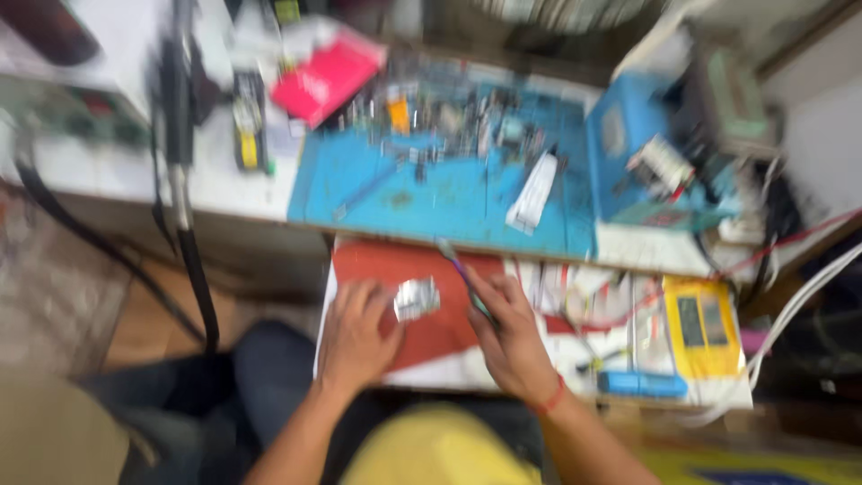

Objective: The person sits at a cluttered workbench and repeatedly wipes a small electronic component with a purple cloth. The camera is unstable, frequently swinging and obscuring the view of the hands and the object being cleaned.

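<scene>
left hand (pixel 355 337) flat, open beside small silver part (pixel 417 298) | right hand (pixel 507 337) grips thin tool (pixel 462 274) | red packet (pixel 325 76) lies rear of bench (pixel 215 180) | white label strip (pixel 532 193) on blue mat (pixel 431 193)

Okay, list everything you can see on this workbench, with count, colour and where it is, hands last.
Small shiny metal part: one, silver, on the red surface by the left fingers.
Thin tool: one, purple and teal, in the right hand.
Red surface: one, red, on the lap-level tray under both hands.
Blue work mat: one, blue, middle of the bench, strewn with small blurred parts.
White flat piece: one, white, right part of the mat.
Red packet: one, red-pink, upper bench.
Yellow meter: one, yellow, right of the tray.
Blue pen-like item: one, blue, tray's lower right.
Black hose: one, black, left of the bench.
Left hand: beside the metal part.
Right hand: gripping the tool; red wristband.
</scene>
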